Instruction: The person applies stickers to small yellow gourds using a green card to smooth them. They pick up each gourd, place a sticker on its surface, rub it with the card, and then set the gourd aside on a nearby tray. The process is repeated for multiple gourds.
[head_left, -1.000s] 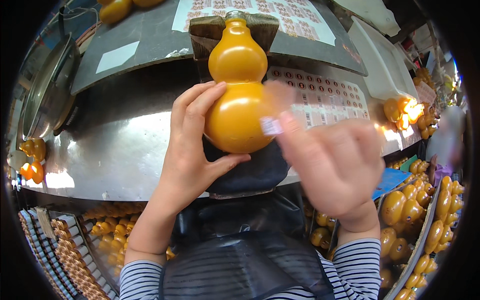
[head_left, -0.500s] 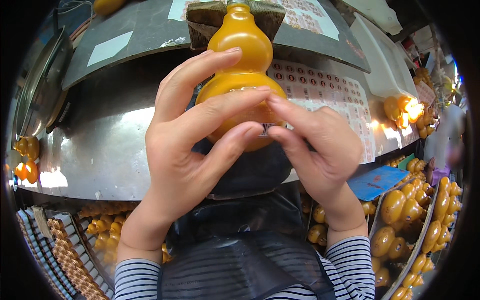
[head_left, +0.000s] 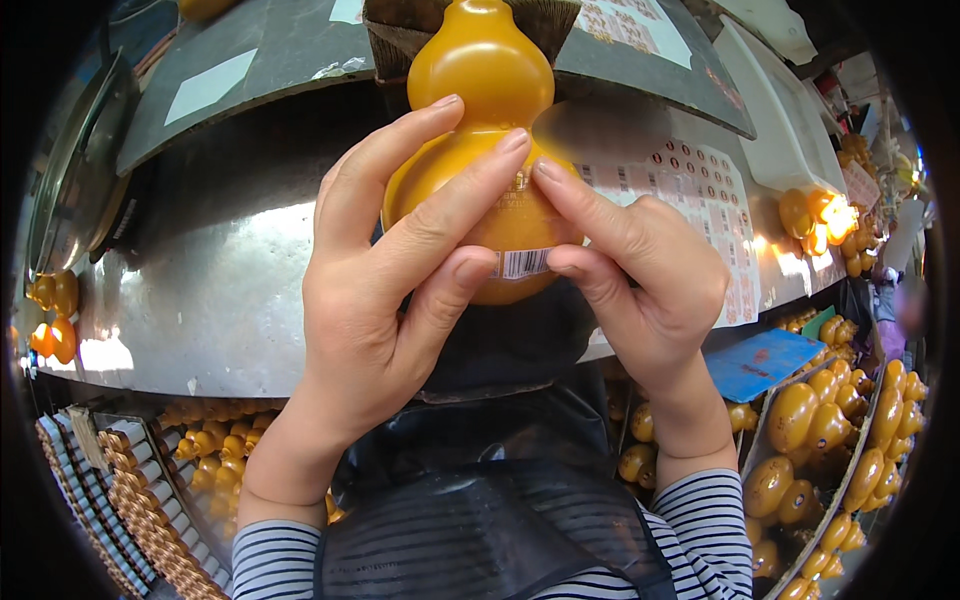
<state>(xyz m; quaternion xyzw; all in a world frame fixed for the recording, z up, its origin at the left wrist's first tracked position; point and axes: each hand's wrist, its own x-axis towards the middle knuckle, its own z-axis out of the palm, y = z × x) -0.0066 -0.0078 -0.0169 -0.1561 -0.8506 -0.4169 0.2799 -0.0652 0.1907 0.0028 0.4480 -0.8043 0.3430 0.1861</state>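
Gourd [head_left: 480, 75]: lying neck-end toward the block [head_left: 395, 35], lower bulb over the black pad [head_left: 510, 340].
Handling: probably light and rigid, slick by its gloss, perhaps brittle if dropped; waist seems the surest hold.
Sticker [head_left: 527, 263]: barcode on the lower bulb, likely thin and easily creased.
Left grip [head_left: 365, 290]: fingers spread over the gourd, thumb by the sticker's left edge.
Right grip [head_left: 650, 285]: thumb and forefinger parted at the gourd's right side.
Counter [head_left: 210, 290]: metal, sheet [head_left: 715, 200] to the gourd's right.
Obstacles: block crowds the neck; fingers partly cover the waist.
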